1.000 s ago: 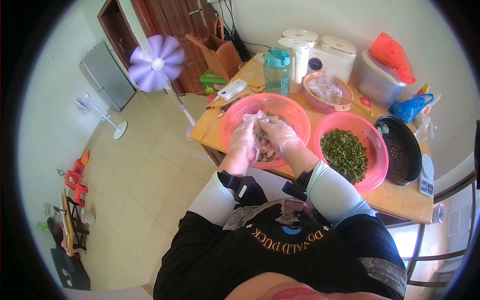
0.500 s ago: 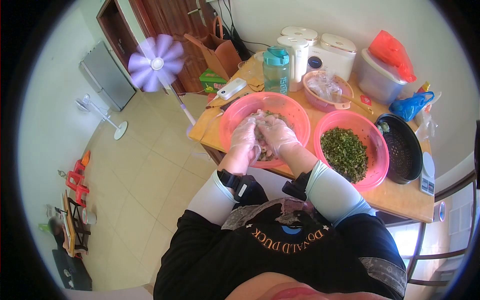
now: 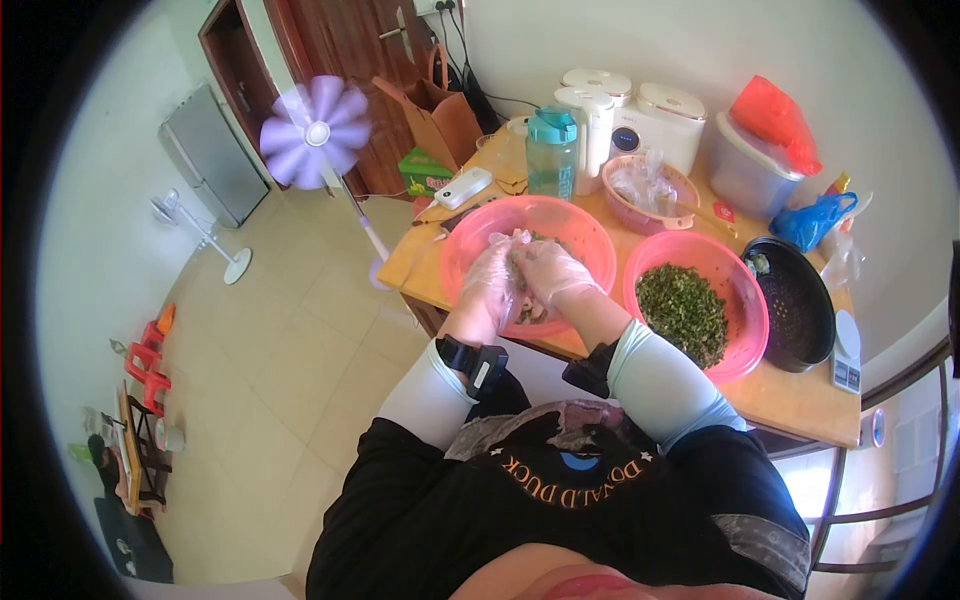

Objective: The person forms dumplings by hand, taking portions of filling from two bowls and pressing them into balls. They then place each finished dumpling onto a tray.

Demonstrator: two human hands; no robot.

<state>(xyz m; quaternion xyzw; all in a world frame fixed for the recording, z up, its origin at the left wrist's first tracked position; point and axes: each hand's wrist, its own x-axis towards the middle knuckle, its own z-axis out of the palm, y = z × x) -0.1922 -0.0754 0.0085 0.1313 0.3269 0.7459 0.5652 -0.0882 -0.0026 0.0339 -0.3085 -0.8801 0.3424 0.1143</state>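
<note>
Both my hands wear clear plastic gloves and are inside a pink basin [image 3: 600, 240] at the table's near edge. My left hand [image 3: 490, 275] and my right hand [image 3: 552, 268] are pressed close together, fingers curled into a pale pink mixture that looks like raw meat [image 3: 530, 308] with green bits. Some of it shows between and above the fingers; the fingertips are partly hidden. Just right of this basin stands a second pink basin [image 3: 752, 320], holding chopped greens [image 3: 685, 312].
A black perforated pan [image 3: 797, 320] and a kitchen scale [image 3: 847, 350] stand at the right. Behind the basins are a teal-lidded bottle [image 3: 552, 155], a white appliance [image 3: 660, 125] and a small pink basket [image 3: 652, 205]. A purple fan [image 3: 317, 133] spins at the left of the table.
My hands have drawn slightly closer together and squeeze the meat mixture, with pieces bulging above the fingers. The camera view has shifted a little.
</note>
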